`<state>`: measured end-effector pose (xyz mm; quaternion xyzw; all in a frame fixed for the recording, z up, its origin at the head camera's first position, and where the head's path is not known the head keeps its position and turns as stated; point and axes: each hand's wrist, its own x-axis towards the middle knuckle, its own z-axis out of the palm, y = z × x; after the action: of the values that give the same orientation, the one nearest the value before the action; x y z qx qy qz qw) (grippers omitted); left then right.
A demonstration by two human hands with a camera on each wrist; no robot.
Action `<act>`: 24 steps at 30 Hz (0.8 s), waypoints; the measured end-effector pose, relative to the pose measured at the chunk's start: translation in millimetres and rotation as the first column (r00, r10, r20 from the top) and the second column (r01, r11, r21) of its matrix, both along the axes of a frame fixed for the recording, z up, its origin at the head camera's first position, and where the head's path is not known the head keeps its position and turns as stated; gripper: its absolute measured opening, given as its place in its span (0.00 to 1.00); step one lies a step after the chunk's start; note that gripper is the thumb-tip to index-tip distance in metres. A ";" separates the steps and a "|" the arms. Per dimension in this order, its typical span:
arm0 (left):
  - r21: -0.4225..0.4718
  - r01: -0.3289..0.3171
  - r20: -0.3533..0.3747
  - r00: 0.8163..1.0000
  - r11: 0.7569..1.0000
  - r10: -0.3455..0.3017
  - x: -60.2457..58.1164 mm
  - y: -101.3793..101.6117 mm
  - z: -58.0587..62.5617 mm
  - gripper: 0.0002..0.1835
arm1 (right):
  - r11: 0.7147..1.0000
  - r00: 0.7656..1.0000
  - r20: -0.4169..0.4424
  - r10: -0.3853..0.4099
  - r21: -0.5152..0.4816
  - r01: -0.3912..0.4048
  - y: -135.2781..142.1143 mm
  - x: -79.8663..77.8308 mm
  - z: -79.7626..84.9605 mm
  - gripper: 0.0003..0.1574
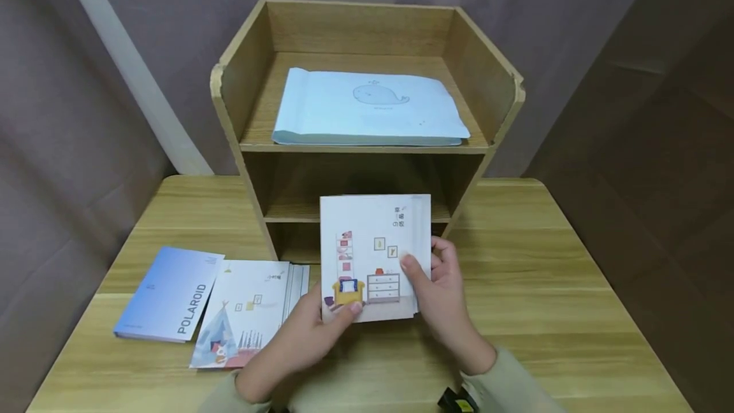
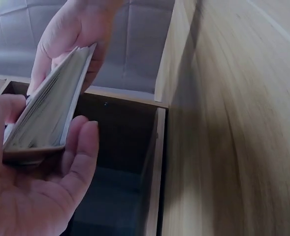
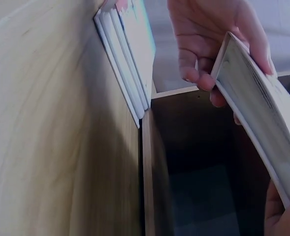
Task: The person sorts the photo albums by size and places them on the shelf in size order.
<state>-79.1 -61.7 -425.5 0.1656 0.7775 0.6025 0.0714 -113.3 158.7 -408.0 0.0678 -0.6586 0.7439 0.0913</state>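
Observation:
A square white book (image 1: 367, 241) with a yellow armchair and a chest of drawers drawn on its cover is held up in front of the shelf. My left hand (image 1: 312, 327) grips its lower left corner, thumb on the cover. On the right edge, my right hand (image 1: 444, 292) pinches it with the thumb on top and fingers behind. The left wrist view shows the book (image 2: 51, 108) edge-on, its pages fanned into a wedge between both hands. Its pages (image 3: 253, 98) also face the camera in the right wrist view.
A small wooden shelf (image 1: 252, 81) stands at the table's back, a whale-drawing book (image 1: 367, 120) lying on its top level. At left on the table (image 1: 545, 311) lie a blue POLAROID book (image 1: 166, 298) and a stack of white books (image 1: 252, 298), a tent drawn on the top one.

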 end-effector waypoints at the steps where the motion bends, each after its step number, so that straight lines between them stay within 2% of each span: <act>1: 0.011 -0.012 -0.001 1.000 1.000 0.012 -0.4 0.3 0.3 0.22 | 1.000 1.000 0.006 0.003 0.010 -0.003 -0.8 -0.4 0.2 0.27; 8: 0.113 -0.081 0.019 0.997 0.990 0.080 -3.3 2.9 -0.6 0.18 | 0.991 0.998 0.003 0.070 0.115 -0.070 -1.0 -1.9 6.8 0.29; 15: 0.241 -0.134 0.007 0.991 0.961 0.136 -6.4 1.5 5.5 0.16 | 0.966 0.985 0.012 0.175 0.193 -0.174 1.2 -3.8 10.8 0.26; 20: 0.273 -0.159 -0.011 0.986 0.949 0.168 -10.0 -3.4 11.4 0.14 | 0.928 0.974 0.056 0.219 0.295 -0.226 2.4 -2.5 8.3 0.26; 24: 0.261 -0.206 0.032 0.978 0.943 0.205 -13.3 -6.2 14.1 0.12 | 0.906 0.954 0.080 0.288 0.301 -0.298 3.3 -2.8 4.8 0.29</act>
<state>-92.4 -67.9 -411.4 0.0906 0.7035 0.7048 -0.0126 -116.1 162.0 -403.2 0.1668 -0.7508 0.6376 -0.0442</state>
